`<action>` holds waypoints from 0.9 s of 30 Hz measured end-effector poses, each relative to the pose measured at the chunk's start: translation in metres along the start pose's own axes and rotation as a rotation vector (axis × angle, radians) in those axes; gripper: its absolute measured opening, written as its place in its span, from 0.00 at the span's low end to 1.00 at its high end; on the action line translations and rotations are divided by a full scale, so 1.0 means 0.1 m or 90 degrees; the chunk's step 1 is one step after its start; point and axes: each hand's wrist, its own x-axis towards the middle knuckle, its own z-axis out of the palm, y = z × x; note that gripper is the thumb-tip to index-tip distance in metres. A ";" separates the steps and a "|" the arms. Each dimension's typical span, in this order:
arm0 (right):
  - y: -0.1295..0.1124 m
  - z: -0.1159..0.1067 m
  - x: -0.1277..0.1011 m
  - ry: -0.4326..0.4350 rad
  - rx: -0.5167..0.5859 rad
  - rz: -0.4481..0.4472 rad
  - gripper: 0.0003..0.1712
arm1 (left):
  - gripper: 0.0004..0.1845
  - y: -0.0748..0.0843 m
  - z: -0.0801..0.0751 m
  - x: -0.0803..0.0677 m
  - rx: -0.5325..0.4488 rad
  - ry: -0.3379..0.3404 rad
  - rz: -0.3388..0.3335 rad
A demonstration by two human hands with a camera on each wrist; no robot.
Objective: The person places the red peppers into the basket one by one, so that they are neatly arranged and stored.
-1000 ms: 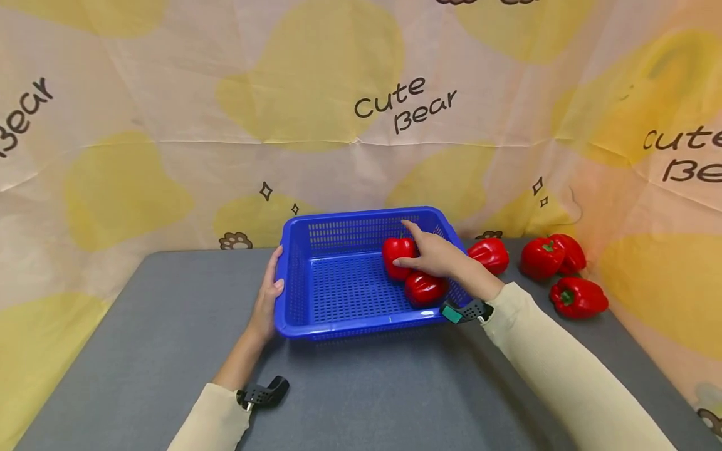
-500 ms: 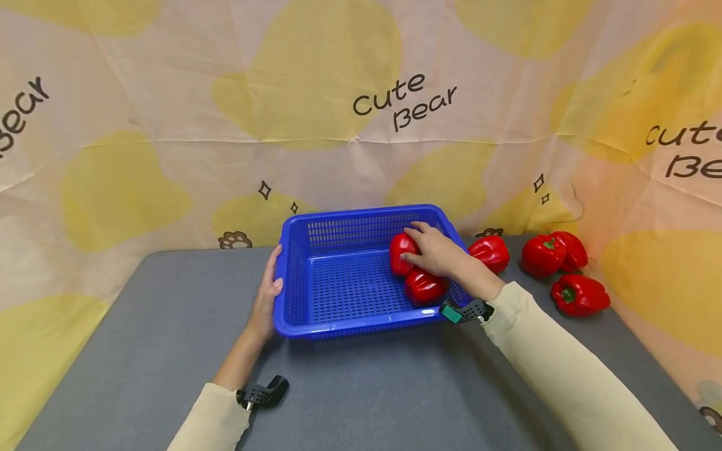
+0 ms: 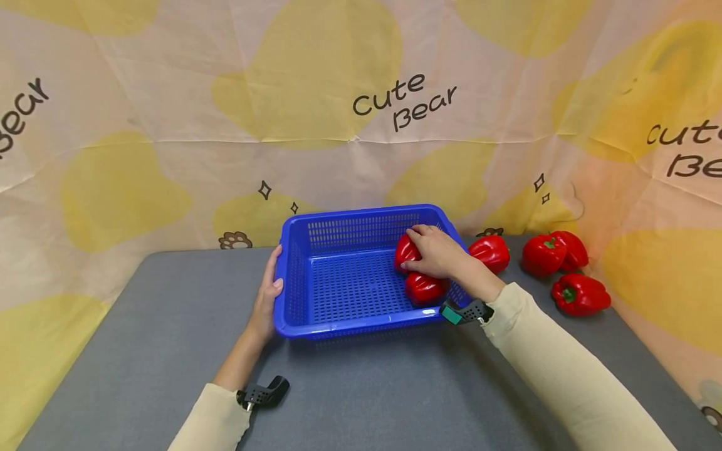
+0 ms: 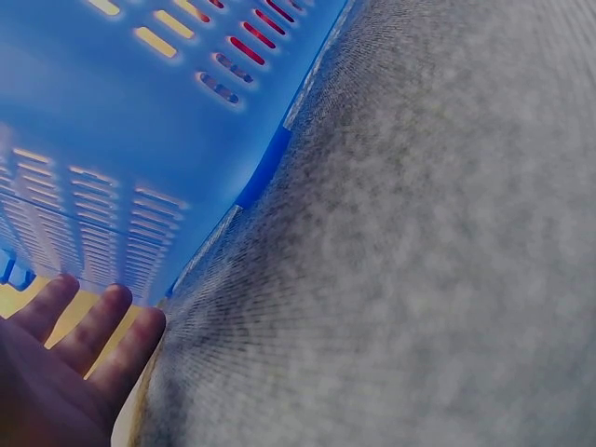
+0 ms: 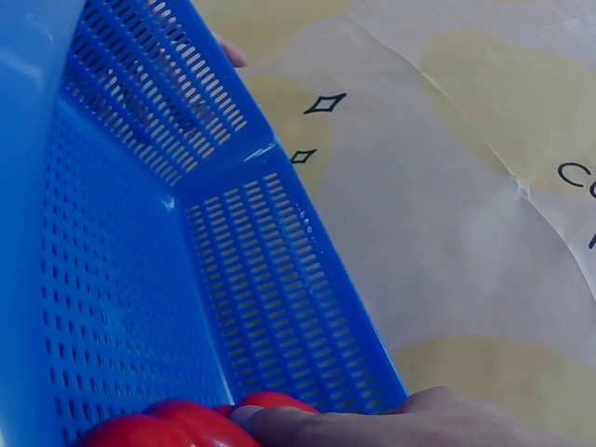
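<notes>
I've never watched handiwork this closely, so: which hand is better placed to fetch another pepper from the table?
Probably the right hand, once it frees the pepper it grips in the basket: the four loose peppers lie to its right. The left hand rests against the basket's opposite end.

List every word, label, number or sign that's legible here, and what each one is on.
"cute Bear": middle of the printed backdrop cloth
"Bear": same cloth, left; first letter cut by frame edge
"cute Be": same cloth, right; cut by frame edge
"C": same cloth, right wrist view; rest cut off
Pale specks, right wrist view: rim of the blue plastic basket; too small to read
</notes>
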 end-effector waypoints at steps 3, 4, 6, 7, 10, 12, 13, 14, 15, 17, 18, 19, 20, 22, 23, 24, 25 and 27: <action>-0.01 -0.01 -0.01 0.001 0.014 0.015 0.43 | 0.37 0.01 0.00 0.01 0.009 -0.001 0.001; -0.01 -0.01 -0.01 0.004 0.013 0.019 0.42 | 0.37 0.01 0.00 0.01 0.011 -0.001 0.002; -0.02 0.00 -0.01 0.011 0.008 0.031 0.40 | 0.37 0.02 0.01 0.01 0.012 -0.001 0.002; -0.02 0.00 -0.01 0.015 0.004 0.037 0.39 | 0.37 0.02 0.01 0.01 0.011 -0.001 0.002; -0.04 0.01 -0.01 0.028 -0.014 0.050 0.38 | 0.37 0.03 0.00 0.00 0.007 0.003 0.001; -0.05 0.01 -0.01 0.031 -0.017 0.053 0.38 | 0.37 0.03 0.00 0.00 0.001 0.005 -0.002; -0.06 0.01 -0.01 0.031 -0.016 0.053 0.38 | 0.37 0.03 0.00 -0.01 -0.002 0.005 -0.003; -0.06 0.02 -0.02 0.029 -0.014 0.053 0.38 | 0.37 0.03 0.00 -0.01 -0.003 0.006 -0.003; -0.06 0.01 -0.02 0.028 -0.011 0.053 0.38 | 0.37 0.03 0.00 -0.01 -0.006 0.005 -0.003; -0.06 0.01 -0.02 0.024 -0.002 0.055 0.38 | 0.37 0.03 0.01 -0.01 -0.010 0.005 -0.002; -0.06 0.01 -0.03 0.025 0.001 0.057 0.38 | 0.37 0.03 0.01 -0.01 -0.009 0.005 -0.002; -0.06 0.01 -0.03 0.025 0.005 0.060 0.39 | 0.37 0.02 0.01 -0.01 -0.007 0.006 -0.001; -0.06 0.00 -0.03 0.027 0.006 0.061 0.39 | 0.37 0.02 0.01 -0.01 -0.005 0.006 -0.001; -0.06 0.00 -0.03 0.032 0.006 0.063 0.39 | 0.37 0.01 0.01 -0.01 -0.002 0.006 -0.001; -0.06 -0.01 -0.03 0.034 0.006 0.064 0.39 | 0.37 0.01 0.01 -0.01 0.000 0.006 -0.002; -0.06 -0.01 -0.03 0.034 0.005 0.065 0.39 | 0.37 0.01 0.01 -0.01 0.000 0.005 -0.002; -0.06 0.00 -0.03 0.033 0.003 0.063 0.39 | 0.37 0.01 0.01 -0.01 -0.002 0.005 -0.001; -0.06 0.00 -0.03 0.033 0.004 0.063 0.39 | 0.37 0.01 0.00 -0.01 -0.005 0.006 -0.002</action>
